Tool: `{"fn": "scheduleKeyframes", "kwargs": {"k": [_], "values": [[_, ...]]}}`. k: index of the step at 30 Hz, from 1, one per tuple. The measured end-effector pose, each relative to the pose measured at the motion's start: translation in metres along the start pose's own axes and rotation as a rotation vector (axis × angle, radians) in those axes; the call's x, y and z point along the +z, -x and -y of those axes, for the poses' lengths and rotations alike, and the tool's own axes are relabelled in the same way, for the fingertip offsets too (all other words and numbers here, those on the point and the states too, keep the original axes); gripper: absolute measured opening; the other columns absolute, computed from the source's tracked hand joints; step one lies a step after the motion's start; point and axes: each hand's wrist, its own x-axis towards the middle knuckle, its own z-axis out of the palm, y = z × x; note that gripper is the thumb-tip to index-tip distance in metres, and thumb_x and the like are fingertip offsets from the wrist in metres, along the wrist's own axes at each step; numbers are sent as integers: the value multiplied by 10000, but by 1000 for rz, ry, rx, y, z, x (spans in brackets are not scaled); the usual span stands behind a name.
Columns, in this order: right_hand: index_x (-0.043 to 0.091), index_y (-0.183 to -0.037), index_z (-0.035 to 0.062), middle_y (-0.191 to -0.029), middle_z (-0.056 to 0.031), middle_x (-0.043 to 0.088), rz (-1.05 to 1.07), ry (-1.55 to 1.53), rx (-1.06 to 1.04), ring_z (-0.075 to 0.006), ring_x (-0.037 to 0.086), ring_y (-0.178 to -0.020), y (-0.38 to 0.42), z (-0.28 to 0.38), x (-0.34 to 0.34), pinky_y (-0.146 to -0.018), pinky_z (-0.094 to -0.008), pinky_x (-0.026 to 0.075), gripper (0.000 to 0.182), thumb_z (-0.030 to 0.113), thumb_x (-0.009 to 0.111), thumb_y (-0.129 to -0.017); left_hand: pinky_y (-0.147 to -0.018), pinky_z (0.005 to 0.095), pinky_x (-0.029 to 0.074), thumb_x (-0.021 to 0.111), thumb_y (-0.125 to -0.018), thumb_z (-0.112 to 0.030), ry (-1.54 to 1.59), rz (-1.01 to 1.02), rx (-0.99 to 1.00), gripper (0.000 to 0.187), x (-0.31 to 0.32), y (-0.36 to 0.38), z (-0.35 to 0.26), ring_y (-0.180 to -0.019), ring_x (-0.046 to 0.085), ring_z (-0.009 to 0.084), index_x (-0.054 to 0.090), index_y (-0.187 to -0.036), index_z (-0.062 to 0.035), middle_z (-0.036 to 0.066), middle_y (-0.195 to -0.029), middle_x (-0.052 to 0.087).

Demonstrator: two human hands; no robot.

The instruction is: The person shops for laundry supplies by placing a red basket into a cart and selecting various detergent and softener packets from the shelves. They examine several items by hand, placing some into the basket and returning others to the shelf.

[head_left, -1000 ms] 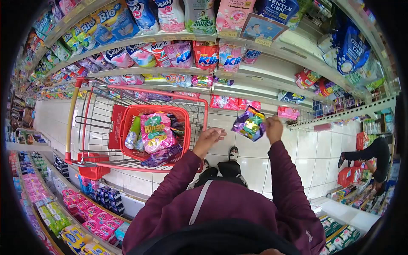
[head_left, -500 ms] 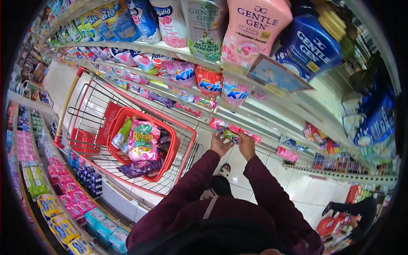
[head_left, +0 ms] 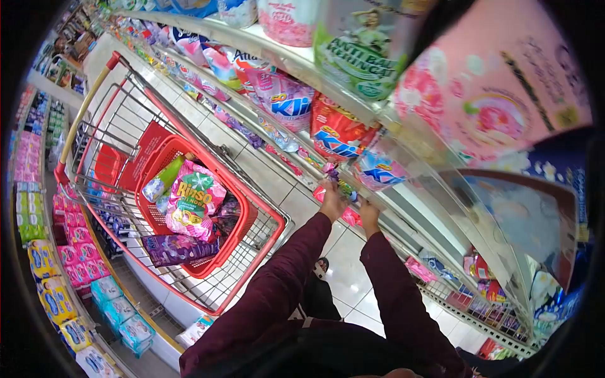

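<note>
My left hand (head_left: 333,203) is closed around a small shiny purple-and-green packet (head_left: 346,189) in front of the lower shelves. At the packet's right end, my right hand (head_left: 370,217) has its fingers closed on it. My own hands and the glare hide part of its print. Just beyond the packet stand So Klin bags, one red (head_left: 343,129) and one blue-and-pink (head_left: 379,169). Pink packets (head_left: 348,215) lie on the low shelf behind my hands.
To the left stands a shopping cart (head_left: 217,310) with a red basket (head_left: 251,230) inside. The basket holds a pink Rinso bag (head_left: 193,192), a purple pouch (head_left: 179,249) and a green pouch (head_left: 165,178). Large detergent bottles (head_left: 362,50) and a clear shelf edge (head_left: 466,189) hang close at upper right.
My view has come closer to the shelves and tilted. Both hands have moved with the packet towards the lower shelf, and the packet is now held more upright at its left end.
</note>
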Motion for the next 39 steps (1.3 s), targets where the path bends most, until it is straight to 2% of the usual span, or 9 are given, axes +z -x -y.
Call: {"fn": "scheduleKeyframes", "kwargs": {"k": [1,3,4,14,19,27,35,36,39], "values": [[594,-860,-14,-760,-198,601,11,-3,-7,-373,565,-716,-6,-6,-3,-676,-453,419,288,238,459,-829,-984,520,168,172,-814,-641,10,-7,6,688,5,0,0,-1231,213,300,202,-1336,-193,57,-1359,213],[589,-912,-4,-919,-226,583,657,415,95,-379,532,-893,-18,-9,-14,-828,-441,374,301,248,448,-831,-958,500,240,200,-815,-637,-17,-155,-67,668,19,5,-3,-1173,335,266,227,-1319,-198,51,-1298,337],[578,-961,15,-1003,-226,559,649,224,400,-377,493,-982,-19,-5,-11,-890,-424,332,291,244,462,-824,-953,518,241,212,-826,-620,22,-90,-65,653,16,-1,-2,-1166,344,271,212,-1326,-201,48,-1309,326],[539,-1031,7,-997,-194,567,424,80,385,-359,519,-943,-13,-14,-30,-842,-408,373,314,224,474,-814,-923,455,309,213,-848,-589,77,-77,33,630,5,-34,20,-1060,431,262,269,-1292,-145,63,-1218,425],[524,-1050,-5,-978,-190,569,348,46,366,-348,532,-916,-9,-29,-46,-802,-394,402,317,197,486,-809,-859,321,397,321,-879,-295,145,2,-16,351,2,-54,24,-957,527,184,481,-1094,-68,53,-1039,551],[500,-1081,-24,-947,-183,572,252,-44,336,-330,554,-874,-18,-9,-43,-737,-372,449,332,154,504,-800,-760,337,413,225,-890,-499,-131,7,-69,509,-16,-61,24,-898,519,175,483,-1068,-98,72,-1014,538],[375,-1183,-67,-1111,-203,476,204,-248,117,-282,479,-1034,27,37,-83,-748,-339,465,479,30,554,-750,-931,412,312,318,-877,-490,137,-85,-28,489,36,88,-2,-1049,420,270,323,-1232,-153,34,-1213,380],[289,-1236,-59,-1236,-214,350,389,-421,464,-292,366,-1149,53,7,-81,-803,-325,439,579,13,563,-732,-929,401,321,362,-878,-454,56,-231,-175,474,34,110,-11,-1037,429,271,328,-1225,-133,44,-1191,398],[337,-1217,-16,-1197,-185,401,597,-154,165,-314,391,-1119,88,41,-142,-804,-317,451,578,-4,590,-697,-935,390,325,396,-866,-444,-6,-43,-112,497,40,212,-55,-1083,412,267,336,-1231,-112,63,-1214,392]]}}
